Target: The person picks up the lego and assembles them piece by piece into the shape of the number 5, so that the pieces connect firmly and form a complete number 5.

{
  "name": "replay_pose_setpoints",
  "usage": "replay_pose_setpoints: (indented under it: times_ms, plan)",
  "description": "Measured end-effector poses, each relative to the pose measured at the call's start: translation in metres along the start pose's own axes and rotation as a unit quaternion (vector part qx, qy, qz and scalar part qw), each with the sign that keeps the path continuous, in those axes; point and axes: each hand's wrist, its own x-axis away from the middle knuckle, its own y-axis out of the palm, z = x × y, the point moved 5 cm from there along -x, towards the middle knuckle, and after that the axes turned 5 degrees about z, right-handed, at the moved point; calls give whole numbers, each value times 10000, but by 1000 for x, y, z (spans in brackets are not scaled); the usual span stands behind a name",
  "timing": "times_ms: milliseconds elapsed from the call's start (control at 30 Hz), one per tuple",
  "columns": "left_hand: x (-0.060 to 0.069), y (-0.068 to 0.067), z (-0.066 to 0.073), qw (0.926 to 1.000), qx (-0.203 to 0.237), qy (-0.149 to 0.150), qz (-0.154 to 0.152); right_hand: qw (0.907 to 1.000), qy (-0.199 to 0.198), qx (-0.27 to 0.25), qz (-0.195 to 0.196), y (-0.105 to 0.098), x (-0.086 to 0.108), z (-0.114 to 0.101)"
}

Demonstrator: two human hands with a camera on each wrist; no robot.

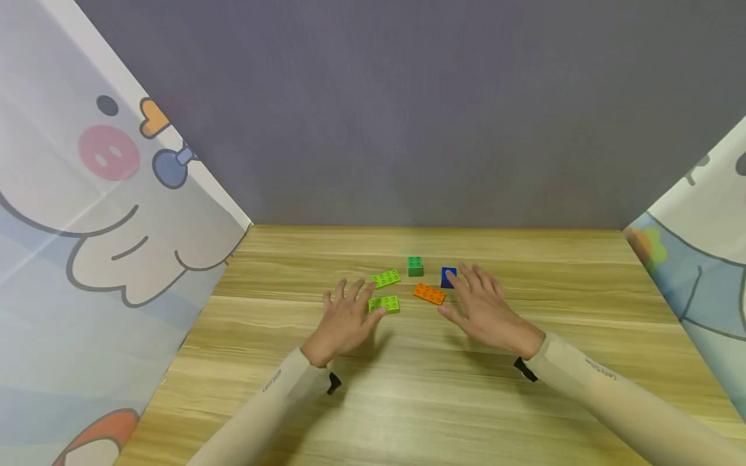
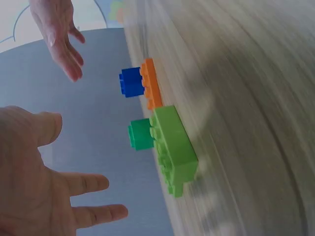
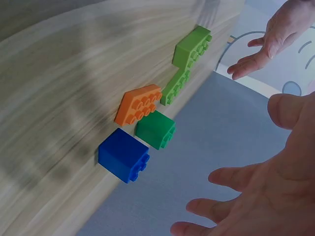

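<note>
My left hand (image 1: 344, 323) hovers with spread fingers above the table, closest to a lime-green toy brick (image 1: 389, 304). A second lime-green brick (image 1: 387, 279) lies just behind it; in the left wrist view the nearer one mostly hides it. My right hand (image 1: 486, 315) is held over the table too, fingers extended, near a blue brick (image 3: 123, 155) and an orange brick (image 3: 140, 103). The index finger covers part of the blue brick in the head view, but the right wrist view shows them apart. A green brick (image 1: 415, 266) stands between the hands, farther back. Neither hand holds anything.
The bricks lie on a wood-grain table (image 1: 419, 401). A grey wall panel (image 1: 408, 116) rises along its far edge. Cartoon-printed sheets flank it, one on the left (image 1: 70, 259) and one on the right (image 1: 693, 259).
</note>
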Motion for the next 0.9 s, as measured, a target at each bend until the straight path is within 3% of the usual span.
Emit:
replay_pose_setpoints:
  times_ms: [200, 467, 733, 900]
  plan:
    - [-10, 6, -9, 9999, 146, 49, -64, 9999, -8, -97, -62, 5, 0, 2]
    - [-26, 19, -23, 9981, 424, 18, -447, 9996, -88, -237, -97, 4, 3, 1]
    - [-40, 26, -23, 9965, 297, 137, -773, 9997, -82, -226, -67, 4, 5, 1]
    - [-44, 30, -25, 9950, 225, 47, -975, 9993, -26, -286, -238, 6, 7, 2]
